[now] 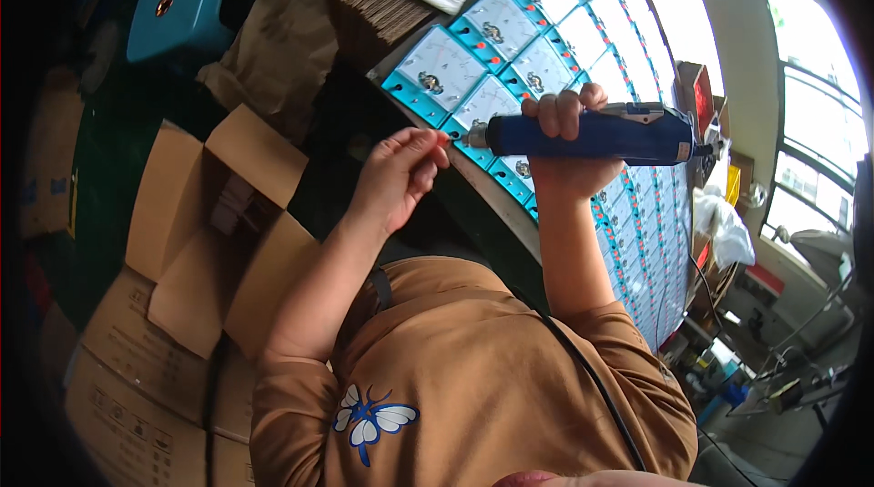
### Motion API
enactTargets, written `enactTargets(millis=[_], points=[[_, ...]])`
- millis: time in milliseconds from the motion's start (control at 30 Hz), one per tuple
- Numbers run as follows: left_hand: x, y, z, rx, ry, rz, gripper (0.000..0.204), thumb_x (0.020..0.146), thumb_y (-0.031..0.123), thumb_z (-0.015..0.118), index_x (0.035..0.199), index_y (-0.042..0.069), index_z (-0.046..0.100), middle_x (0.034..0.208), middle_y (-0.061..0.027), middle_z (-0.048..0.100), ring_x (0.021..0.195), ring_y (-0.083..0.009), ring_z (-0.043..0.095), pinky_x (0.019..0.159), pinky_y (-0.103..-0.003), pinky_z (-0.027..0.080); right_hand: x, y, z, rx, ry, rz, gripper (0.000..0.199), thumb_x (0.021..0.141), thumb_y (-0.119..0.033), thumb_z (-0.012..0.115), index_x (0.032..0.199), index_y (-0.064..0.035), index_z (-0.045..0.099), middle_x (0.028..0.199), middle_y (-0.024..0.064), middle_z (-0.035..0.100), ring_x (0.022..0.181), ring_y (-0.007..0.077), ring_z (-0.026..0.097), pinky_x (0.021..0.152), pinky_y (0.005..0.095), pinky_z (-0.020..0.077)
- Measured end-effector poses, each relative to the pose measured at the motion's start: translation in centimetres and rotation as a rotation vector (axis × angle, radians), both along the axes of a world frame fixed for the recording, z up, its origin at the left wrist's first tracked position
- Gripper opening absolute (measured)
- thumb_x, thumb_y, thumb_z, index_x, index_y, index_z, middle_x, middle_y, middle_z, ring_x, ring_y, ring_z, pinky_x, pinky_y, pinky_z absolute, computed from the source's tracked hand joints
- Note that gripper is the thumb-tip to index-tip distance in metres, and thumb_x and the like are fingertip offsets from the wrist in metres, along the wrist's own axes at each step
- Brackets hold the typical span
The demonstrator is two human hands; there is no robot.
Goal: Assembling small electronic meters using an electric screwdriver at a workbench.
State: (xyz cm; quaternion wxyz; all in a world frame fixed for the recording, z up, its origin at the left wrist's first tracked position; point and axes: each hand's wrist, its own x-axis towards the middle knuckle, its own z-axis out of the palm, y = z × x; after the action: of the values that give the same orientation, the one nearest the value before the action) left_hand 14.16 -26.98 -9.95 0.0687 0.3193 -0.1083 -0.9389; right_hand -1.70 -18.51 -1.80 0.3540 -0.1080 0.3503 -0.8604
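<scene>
My right hand is wrapped round the body of a blue electric screwdriver, which lies level across my front with its nose to the left. Just off that nose, my left hand has its thumb and forefinger pinched together. A speck of red shows at those fingertips, but what they hold is too small to tell. Right behind the fingertips are teal analog meters with pale dial faces and red and black terminals. They stand in close rows over a wide table.
An open cardboard box stands at my left, with closed cartons below it. Farther off are a teal stool, crumpled brown paper and stacked cardboard. A black cord runs down over my right side.
</scene>
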Motion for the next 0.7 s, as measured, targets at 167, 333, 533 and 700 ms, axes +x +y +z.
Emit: enactTargets(millis=[167,333,533,700], points=[[2.8,0.4,-1.6,-0.104,-0.083,0.148,0.014,0.093,0.016,0.051,0.094,0.005,0.058,0.077,-0.0044,0.061,0.059,-0.0045,0.050,0.052,-0.016,0.039,0.2,-3.7,-2.1,-0.007,0.383,0.120,0.051,0.086,-0.054,0.033,0.093,-0.0061,0.049,0.061,0.0108,0.050,0.058,0.0236,0.046,0.069,0.0385,0.0381],[3.5,2.0,-2.3,-0.151,-0.102,0.183,0.019,0.093,0.020,0.051,0.096,0.003,0.058,0.078,-0.0048,0.061,0.058,-0.0044,0.050,0.050,-0.016,0.037,1.3,-5.5,-4.0,0.023,0.473,0.238,0.056,0.085,-0.057,0.031,0.094,-0.0041,0.049,0.062,0.0142,0.053,0.058,0.0259,0.050,0.065,0.0375,0.0413],[4.7,2.1,-3.2,-0.218,-0.078,0.179,0.018,0.092,0.023,0.054,0.093,0.006,0.060,0.073,-0.0006,0.060,0.056,-0.0028,0.049,0.050,-0.015,0.037,1.9,-5.9,-5.1,0.056,0.438,0.304,0.057,0.084,-0.058,0.031,0.092,-0.0038,0.047,0.062,0.0142,0.053,0.058,0.0253,0.050,0.066,0.0370,0.0415],[4.7,1.8,-3.3,-0.229,-0.084,0.215,0.017,0.091,0.023,0.055,0.091,0.007,0.061,0.072,0.0007,0.059,0.056,-0.0017,0.048,0.050,-0.015,0.035,2.2,-6.5,-5.6,0.063,0.443,0.313,0.058,0.083,-0.059,0.032,0.086,-0.0032,0.048,0.061,0.0159,0.054,0.055,0.0257,0.050,0.062,0.0370,0.0422]])
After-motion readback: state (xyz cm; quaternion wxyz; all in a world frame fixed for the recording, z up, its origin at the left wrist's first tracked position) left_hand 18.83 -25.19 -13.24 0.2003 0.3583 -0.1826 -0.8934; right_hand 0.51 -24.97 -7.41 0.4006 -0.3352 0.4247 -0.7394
